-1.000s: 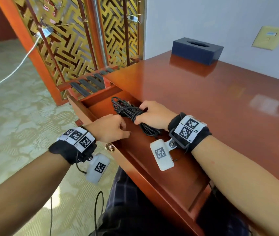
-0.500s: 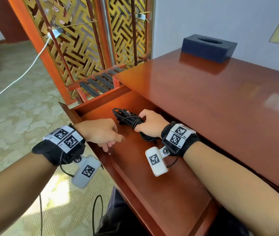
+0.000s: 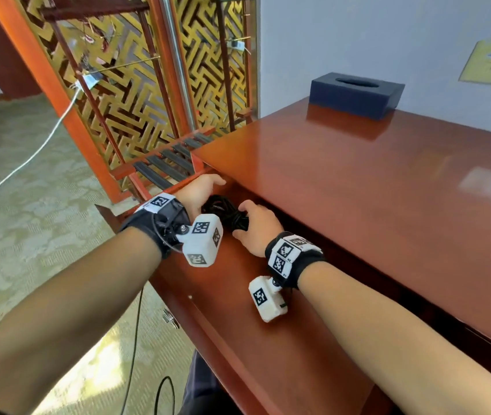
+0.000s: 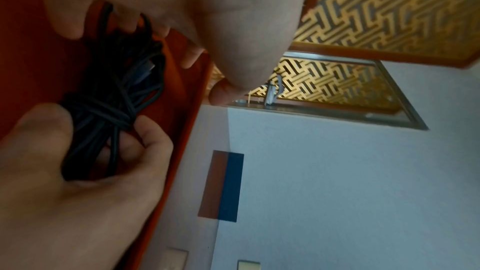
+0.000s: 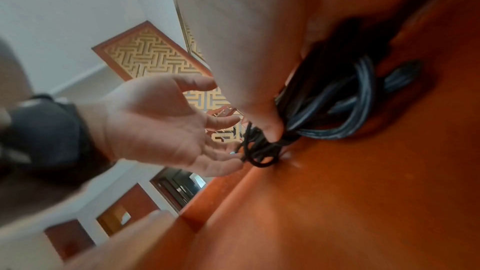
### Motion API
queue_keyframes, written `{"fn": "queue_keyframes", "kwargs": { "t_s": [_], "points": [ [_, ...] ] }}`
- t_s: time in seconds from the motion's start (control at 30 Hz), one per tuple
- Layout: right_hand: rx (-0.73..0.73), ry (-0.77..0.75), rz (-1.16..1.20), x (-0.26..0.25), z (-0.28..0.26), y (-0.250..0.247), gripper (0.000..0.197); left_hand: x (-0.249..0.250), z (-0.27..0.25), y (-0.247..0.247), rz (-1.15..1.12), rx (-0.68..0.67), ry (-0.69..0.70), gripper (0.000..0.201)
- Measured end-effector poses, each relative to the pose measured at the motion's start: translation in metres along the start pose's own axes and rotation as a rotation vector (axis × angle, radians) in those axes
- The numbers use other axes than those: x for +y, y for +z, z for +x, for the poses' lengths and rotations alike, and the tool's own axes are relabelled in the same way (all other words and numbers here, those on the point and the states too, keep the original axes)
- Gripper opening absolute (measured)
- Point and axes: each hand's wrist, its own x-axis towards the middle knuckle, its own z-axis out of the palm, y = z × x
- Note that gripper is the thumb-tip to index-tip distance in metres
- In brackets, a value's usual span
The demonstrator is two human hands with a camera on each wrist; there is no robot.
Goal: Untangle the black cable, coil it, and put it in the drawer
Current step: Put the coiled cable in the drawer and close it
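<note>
The black cable [image 3: 223, 212], a coiled bundle wrapped round its middle, lies at the back of the open wooden drawer [image 3: 283, 354]. My right hand [image 3: 254, 227] grips the bundle at its wrapped middle [image 4: 103, 110], thumb on one side and fingers curled under. My left hand [image 3: 203, 190] is beside it on the left, palm open [image 5: 161, 122], with straight fingertips touching the cable's far loops [image 5: 255, 152]. The desk top's edge overhangs the drawer and hides its back.
The red-brown desk top [image 3: 358, 181] carries a dark tissue box [image 3: 355, 94] at the far edge. A gold lattice screen [image 3: 136, 94] stands left of the desk. The drawer knob [image 3: 170, 319] sticks out in front. A thin black wire [image 3: 136, 339] hangs by my lap.
My left hand has left the drawer's front edge, reached into the drawer and opened against the cable's far loops. My right hand has kept its grip and carried the bundle further back.
</note>
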Motion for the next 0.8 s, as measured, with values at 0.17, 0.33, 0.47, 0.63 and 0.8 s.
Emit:
{"fn": "queue_keyframes", "kwargs": {
  "t_s": [0.17, 0.33, 0.47, 0.63, 0.8],
  "points": [
    [0.074, -0.179, -0.290, -0.005, -0.019, -0.011, 0.050, -0.007, 0.019, 0.000, -0.137, 0.118, 0.019, 0.039],
    [-0.028, -0.256, -0.318, -0.009, -0.031, -0.022, 0.025, -0.013, 0.029, -0.002, -0.253, 0.292, -0.019, 0.016],
    [-0.095, -0.216, -0.286, -0.008, -0.030, -0.014, 0.027, -0.019, 0.030, 0.003, -0.311, 0.165, -0.088, 0.023],
    [-0.091, -0.157, -0.263, -0.016, -0.024, -0.016, 0.007, -0.015, 0.039, 0.007, -0.328, 0.179, -0.136, 0.014],
    [-0.081, -0.114, -0.259, -0.019, -0.021, -0.012, 0.014, -0.006, 0.049, 0.013, -0.323, 0.200, -0.106, 0.021]
  ]
}}
